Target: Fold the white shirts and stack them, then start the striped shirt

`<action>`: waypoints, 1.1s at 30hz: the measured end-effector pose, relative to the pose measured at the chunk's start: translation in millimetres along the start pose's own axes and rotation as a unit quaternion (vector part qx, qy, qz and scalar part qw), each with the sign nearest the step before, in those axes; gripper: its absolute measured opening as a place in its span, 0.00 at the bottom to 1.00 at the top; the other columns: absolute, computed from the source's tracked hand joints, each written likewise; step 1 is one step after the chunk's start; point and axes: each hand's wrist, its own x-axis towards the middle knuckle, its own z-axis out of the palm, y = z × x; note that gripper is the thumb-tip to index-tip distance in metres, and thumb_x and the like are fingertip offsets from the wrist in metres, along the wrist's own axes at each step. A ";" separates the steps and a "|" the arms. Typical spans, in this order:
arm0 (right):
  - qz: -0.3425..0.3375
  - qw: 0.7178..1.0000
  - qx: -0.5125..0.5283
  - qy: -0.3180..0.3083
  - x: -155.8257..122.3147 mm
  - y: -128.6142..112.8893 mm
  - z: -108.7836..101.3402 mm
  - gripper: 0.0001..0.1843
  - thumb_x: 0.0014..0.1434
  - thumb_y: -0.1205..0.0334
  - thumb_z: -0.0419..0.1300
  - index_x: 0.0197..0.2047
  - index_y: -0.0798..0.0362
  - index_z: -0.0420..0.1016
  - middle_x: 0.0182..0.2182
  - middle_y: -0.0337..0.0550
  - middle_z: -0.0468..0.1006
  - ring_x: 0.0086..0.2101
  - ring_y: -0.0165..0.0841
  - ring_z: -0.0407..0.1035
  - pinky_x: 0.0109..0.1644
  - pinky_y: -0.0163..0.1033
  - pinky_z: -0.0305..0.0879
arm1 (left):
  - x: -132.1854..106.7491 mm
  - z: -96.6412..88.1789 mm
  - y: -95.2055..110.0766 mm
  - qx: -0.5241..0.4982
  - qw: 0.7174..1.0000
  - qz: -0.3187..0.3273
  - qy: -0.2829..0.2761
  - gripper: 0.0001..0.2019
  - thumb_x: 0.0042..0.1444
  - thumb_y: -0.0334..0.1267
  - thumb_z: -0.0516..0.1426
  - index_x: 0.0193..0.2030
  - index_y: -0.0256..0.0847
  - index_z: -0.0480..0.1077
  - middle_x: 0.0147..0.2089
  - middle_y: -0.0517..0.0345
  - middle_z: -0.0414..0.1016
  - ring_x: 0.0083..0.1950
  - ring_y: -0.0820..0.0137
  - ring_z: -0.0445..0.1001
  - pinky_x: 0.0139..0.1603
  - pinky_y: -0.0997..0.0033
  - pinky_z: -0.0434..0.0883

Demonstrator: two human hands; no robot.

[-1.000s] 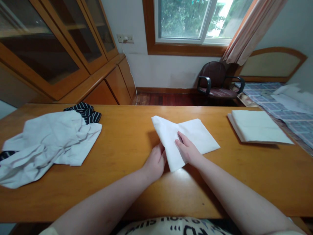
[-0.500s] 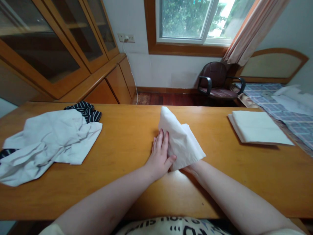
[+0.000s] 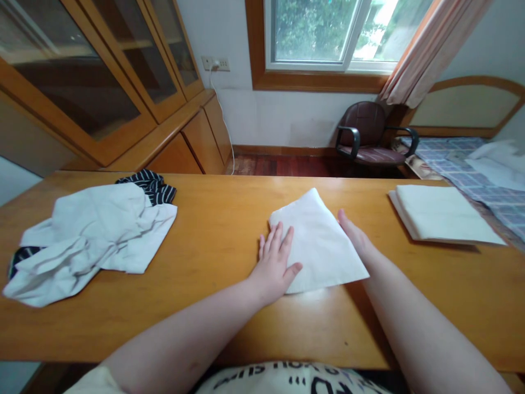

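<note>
Just below the hands (image 3: 274,262) (image 3: 355,235), upside-down lettering (image 3: 315,384) marks the shirt (image 3: 262,380)

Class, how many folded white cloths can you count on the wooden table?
2. A triangular folded cloth lies mid-table between the left hand and right hand; a rectangular folded cloth lies toward the table's right end. More could be hidden.

Two hands (image 3: 273,262) and one table (image 3: 221,202) fill the view. Four pieces of cloth lie there: one white napkin (image 3: 320,243) at 12 o'clock from the hands, one crumpled white shirt (image 3: 90,230) at 9 o'clock, one striped shirt (image 3: 150,186) at 10 o'clock, and one folded white pile (image 3: 443,214) at 3 o'clock. Beyond stand one cabinet (image 3: 90,71) at 10 o'clock, one window (image 3: 315,35) at 12 o'clock, and one chair (image 3: 365,131) at 1 o'clock.
</note>
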 end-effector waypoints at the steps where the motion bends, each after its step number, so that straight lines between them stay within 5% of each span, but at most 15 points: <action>1: 0.032 0.997 0.057 -0.039 -0.6 3.8 -8.4 0.45 0.64 0.39 0.27 0.46 0.59 0.77 0.38 0.57 0.81 0.40 0.46 0.76 0.44 0.49 0.70 | 0.9 0.2 0.6 0.004 1.000 -0.007 -0.014 0.37 0.62 0.55 0.44 0.72 0.40 0.35 0.74 0.41 0.28 0.73 0.53 0.28 0.67 0.38 0.35; 4: 0.106 0.979 0.152 -0.085 1.6 13.6 -22.2 0.34 0.61 0.39 0.44 0.45 0.59 0.76 0.37 0.57 0.81 0.37 0.45 0.76 0.41 0.47 0.71 | 3.8 -0.3 2.5 0.015 0.999 -0.019 -0.042 0.37 0.62 0.54 0.46 0.72 0.41 0.38 0.74 0.42 0.29 0.73 0.52 0.27 0.67 0.38 0.35; 8: 0.097 0.987 0.129 -0.023 9.2 21.8 -20.6 0.23 0.54 0.46 0.59 0.42 0.57 0.75 0.35 0.53 0.81 0.31 0.42 0.76 0.32 0.41 0.70 | 6.3 -2.3 4.9 0.021 0.998 -0.028 -0.054 0.37 0.61 0.53 0.47 0.72 0.42 0.39 0.74 0.43 0.29 0.72 0.51 0.26 0.67 0.38 0.36; 16: 0.026 0.988 -0.085 0.123 26.5 40.8 -11.0 0.29 0.57 0.39 0.50 0.33 0.58 0.77 0.30 0.46 0.80 0.33 0.39 0.73 0.36 0.38 0.65 | 8.2 -0.8 3.4 0.036 0.998 -0.032 -0.037 0.38 0.59 0.51 0.51 0.72 0.44 0.42 0.74 0.45 0.31 0.73 0.50 0.28 0.67 0.38 0.37; 25: 0.010 0.997 -0.067 0.044 18.9 32.1 18.1 0.30 0.60 0.41 0.46 0.33 0.58 0.77 0.26 0.47 0.79 0.30 0.39 0.72 0.34 0.38 0.65 | 2.1 -7.4 7.2 0.081 0.996 -0.034 0.003 0.31 0.60 0.43 0.49 0.70 0.40 0.49 0.73 0.45 0.41 0.73 0.54 0.34 0.69 0.44 0.40; 28: -0.026 0.979 -0.168 0.114 14.1 25.1 22.6 0.26 0.62 0.47 0.46 0.42 0.58 0.76 0.37 0.52 0.80 0.38 0.41 0.73 0.43 0.43 0.67 | 1.7 -2.9 7.5 0.118 0.993 -0.028 0.014 0.34 0.59 0.46 0.50 0.70 0.39 0.49 0.73 0.44 0.42 0.73 0.52 0.35 0.68 0.42 0.41; 30: -0.109 0.948 -0.236 0.184 9.5 19.5 24.4 0.25 0.63 0.52 0.47 0.55 0.59 0.70 0.51 0.57 0.74 0.49 0.43 0.69 0.53 0.47 0.64 | 2.0 0.8 7.8 0.139 0.990 -0.027 0.019 0.34 0.59 0.46 0.51 0.70 0.39 0.48 0.73 0.44 0.42 0.73 0.51 0.35 0.68 0.41 0.40; 33: -0.246 0.908 -0.316 0.124 1.9 12.4 31.1 0.27 0.65 0.55 0.45 0.65 0.56 0.59 0.64 0.53 0.60 0.62 0.39 0.55 0.64 0.47 0.52 | 2.5 5.0 8.8 0.158 0.987 -0.029 0.021 0.34 0.59 0.46 0.50 0.70 0.39 0.48 0.73 0.44 0.42 0.73 0.51 0.36 0.68 0.41 0.40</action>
